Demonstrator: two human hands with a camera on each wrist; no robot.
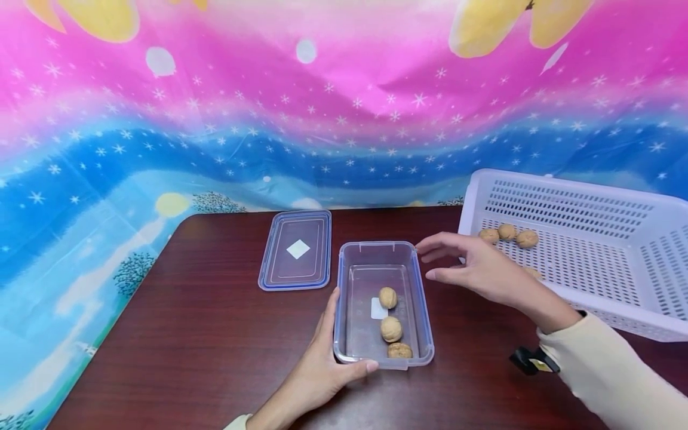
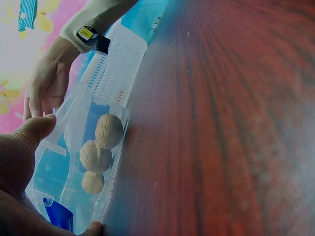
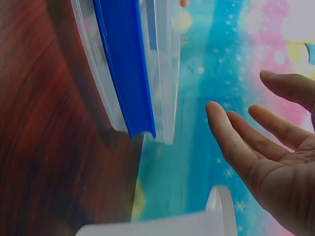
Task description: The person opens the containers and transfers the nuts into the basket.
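**Left hand [image 1: 319,373] holds firm, right hand [image 1: 475,266] bare!**

Here's the clear container [image 1: 360,280], inside the left grip: fingers along its side, thumb over its near rim. Three walnuts [image 1: 391,329] sit within! The right fingers, loosely bent and gripping nothing, hover just beside its far corner. Behind them, more walnuts [image 1: 527,239] in the white basket [image 1: 623,230]; just past the left fingertips, the lid [image 1: 298,272]!
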